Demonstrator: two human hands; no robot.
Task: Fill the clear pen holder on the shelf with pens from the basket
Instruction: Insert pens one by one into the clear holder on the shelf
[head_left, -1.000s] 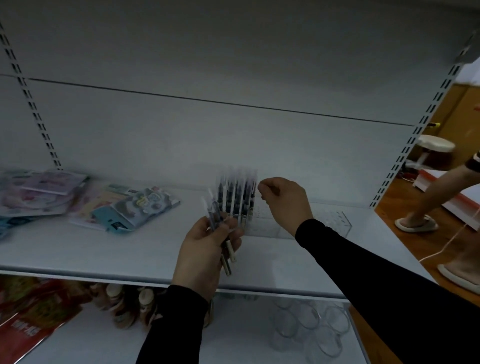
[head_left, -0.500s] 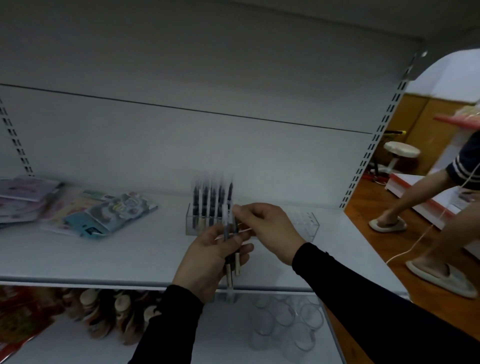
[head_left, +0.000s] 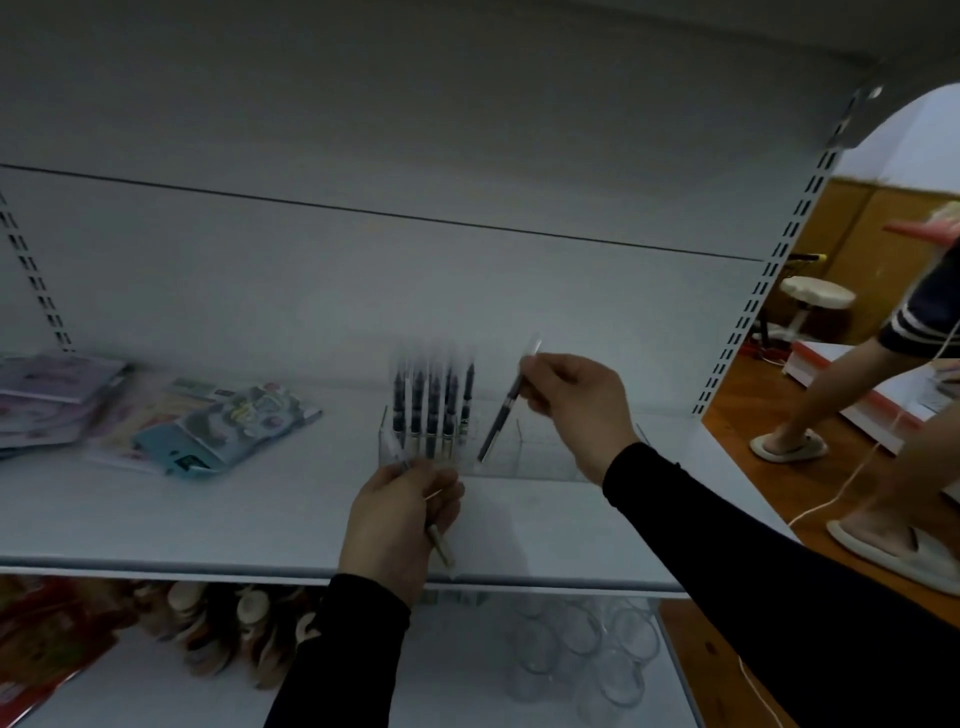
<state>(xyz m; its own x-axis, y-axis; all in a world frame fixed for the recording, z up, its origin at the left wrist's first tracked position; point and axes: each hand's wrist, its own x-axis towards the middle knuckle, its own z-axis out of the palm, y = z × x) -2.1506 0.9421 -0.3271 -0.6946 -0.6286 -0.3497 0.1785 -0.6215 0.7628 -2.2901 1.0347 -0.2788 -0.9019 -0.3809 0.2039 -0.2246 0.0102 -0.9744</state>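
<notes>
Your right hand (head_left: 566, 395) pinches one pen (head_left: 506, 402) near its top, tip tilted down toward the free slots of the clear pen holder (head_left: 524, 452) on the shelf (head_left: 208, 519); your left hand (head_left: 397, 525) is closed around spare pens (head_left: 440, 543), kept close as stock. Standing pens (head_left: 431, 405) crowd the holder's left end. Packets (head_left: 228, 421) lie well apart, left.

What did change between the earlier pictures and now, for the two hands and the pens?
The right hand has taken one pen from the bundle in the left hand and carried it up and to the right, tilted, its lower tip at the clear pen holder. The left hand still grips the remaining pens in front of the shelf. The pens standing in the holder's left part stayed as they were.
</notes>
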